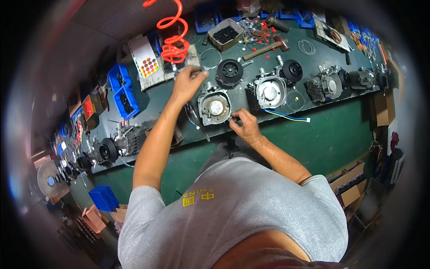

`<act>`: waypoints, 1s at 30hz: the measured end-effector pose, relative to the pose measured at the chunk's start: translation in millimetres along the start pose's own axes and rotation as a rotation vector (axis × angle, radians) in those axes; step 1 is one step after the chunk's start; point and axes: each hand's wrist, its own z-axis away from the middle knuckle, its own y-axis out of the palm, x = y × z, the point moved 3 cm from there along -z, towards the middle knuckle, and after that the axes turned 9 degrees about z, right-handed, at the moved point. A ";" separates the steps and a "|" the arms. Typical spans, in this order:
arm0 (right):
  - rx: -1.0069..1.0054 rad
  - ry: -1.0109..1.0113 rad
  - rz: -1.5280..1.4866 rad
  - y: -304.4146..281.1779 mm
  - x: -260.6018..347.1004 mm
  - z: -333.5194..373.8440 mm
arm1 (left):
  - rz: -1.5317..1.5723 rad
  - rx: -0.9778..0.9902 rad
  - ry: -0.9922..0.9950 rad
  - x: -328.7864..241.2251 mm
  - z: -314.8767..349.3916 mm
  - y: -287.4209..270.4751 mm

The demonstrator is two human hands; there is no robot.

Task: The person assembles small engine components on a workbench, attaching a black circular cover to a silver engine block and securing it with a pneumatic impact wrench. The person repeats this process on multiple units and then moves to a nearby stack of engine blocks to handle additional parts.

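A grey metal engine housing (206,104) with a round pale centre lies face up at the bench's near edge. My right hand (247,127) is at its lower right rim, fingers pinched together; what sits between them is too small to name. My left hand (188,84) is closed at the upper left of the housing, around the end of a tool hanging from a red coiled air hose (174,49). Most of that tool is hidden by the hand. Just beyond the housing lies a black finned flywheel (230,72).
More engine units stand along the bench, one (270,91) to the right with a wire lead hanging over the edge. A hammer (268,48), a box of black parts (225,35) and loose wires lie at the back. Blue bins (125,102) stand at left.
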 end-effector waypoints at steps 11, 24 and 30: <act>-0.016 0.019 -0.023 -9.0 3.8 2.8 | -0.034 0.519 -0.386 82.7 -127.0 102.1; -0.057 0.010 -0.026 -10.7 2.1 6.5 | 0.307 0.220 -0.218 -77.5 -49.9 5.4; -0.068 0.006 -0.037 -8.2 -4.0 7.9 | 0.422 0.112 -0.299 -124.5 37.9 -35.2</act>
